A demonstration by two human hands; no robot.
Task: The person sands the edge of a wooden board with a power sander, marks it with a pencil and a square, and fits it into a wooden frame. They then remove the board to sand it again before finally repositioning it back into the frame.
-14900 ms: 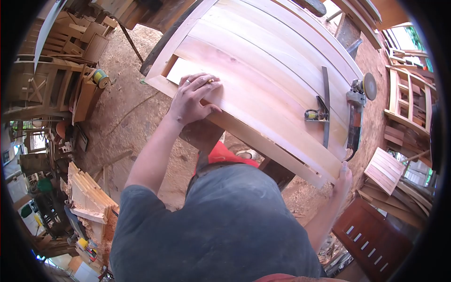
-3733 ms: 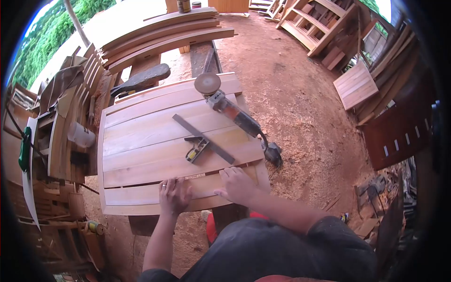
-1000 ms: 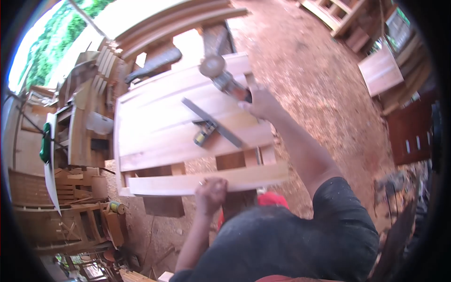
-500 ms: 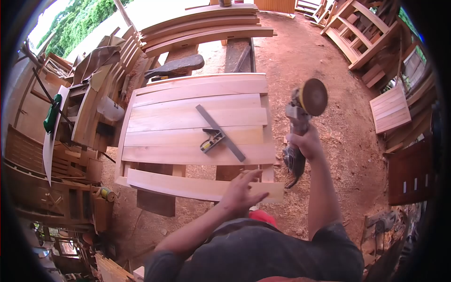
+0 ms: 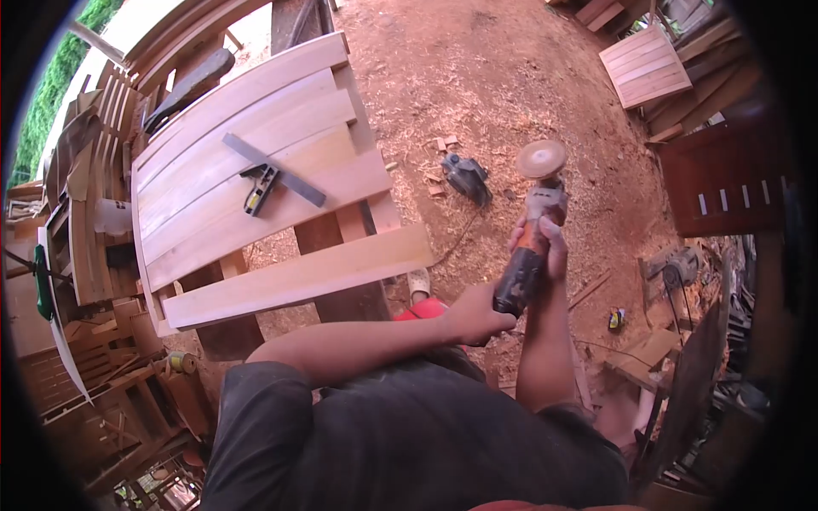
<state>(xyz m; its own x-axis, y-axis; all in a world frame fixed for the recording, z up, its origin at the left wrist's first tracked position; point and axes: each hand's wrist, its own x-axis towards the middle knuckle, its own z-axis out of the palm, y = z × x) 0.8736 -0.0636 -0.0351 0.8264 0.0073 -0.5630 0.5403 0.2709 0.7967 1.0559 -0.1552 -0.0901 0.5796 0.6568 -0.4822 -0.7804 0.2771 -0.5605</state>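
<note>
An angle grinder (image 5: 530, 247) with a round disc (image 5: 541, 159) at its top end points away from me, right of the wooden panel (image 5: 256, 187). My right hand (image 5: 550, 243) is wrapped round its orange and grey body, below the head. My left hand (image 5: 479, 315) closes on the dark rear end of the tool. A combination square (image 5: 285, 180) with a metal blade lies across the boards of the panel. One separate board (image 5: 298, 277) lies along the panel's near side.
A dark power tool (image 5: 466, 179) rests on the shaving-covered ground (image 5: 426, 85). A green-handled saw (image 5: 55, 315) is at the far left. A small slatted panel (image 5: 645, 66) and a dark red wooden piece (image 5: 724, 179) stand at the right. A tape measure (image 5: 616, 320) lies lower right.
The view has turned to the right. My left hand has moved from beside the panel and closed on the grinder's rear end. The grinder's disc now faces differently.
</note>
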